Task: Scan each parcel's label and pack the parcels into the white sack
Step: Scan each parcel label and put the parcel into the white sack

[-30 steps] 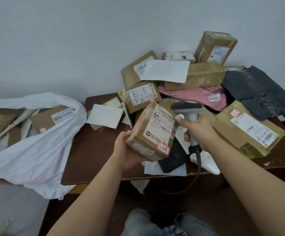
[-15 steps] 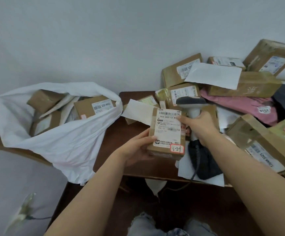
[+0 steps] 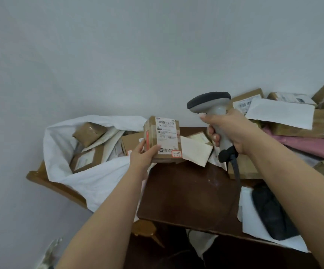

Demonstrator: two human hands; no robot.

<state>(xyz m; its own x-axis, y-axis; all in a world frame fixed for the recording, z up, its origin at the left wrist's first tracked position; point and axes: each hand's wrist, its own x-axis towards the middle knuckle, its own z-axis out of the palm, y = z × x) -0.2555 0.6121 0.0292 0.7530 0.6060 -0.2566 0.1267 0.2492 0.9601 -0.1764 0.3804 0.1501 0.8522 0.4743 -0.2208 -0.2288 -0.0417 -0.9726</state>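
My left hand grips a small brown cardboard parcel with a white barcode label facing me. It hangs over the table's left edge, right beside the mouth of the white sack. The sack lies open at the left and holds several brown parcels. My right hand holds a grey handheld scanner upright, its cable trailing down, to the right of the parcel and apart from it. A pile of parcels sits at the far right.
A dark brown table carries the pile, loose white papers, a pink mailer bag and a black bag on white paper near its front right. The sack rests on a wooden seat against the grey wall.
My left hand has carried the parcel leftward to the sack's mouth. The scanner has lifted and drawn away from the label. My view has swung left, so the pile sits at the right edge.
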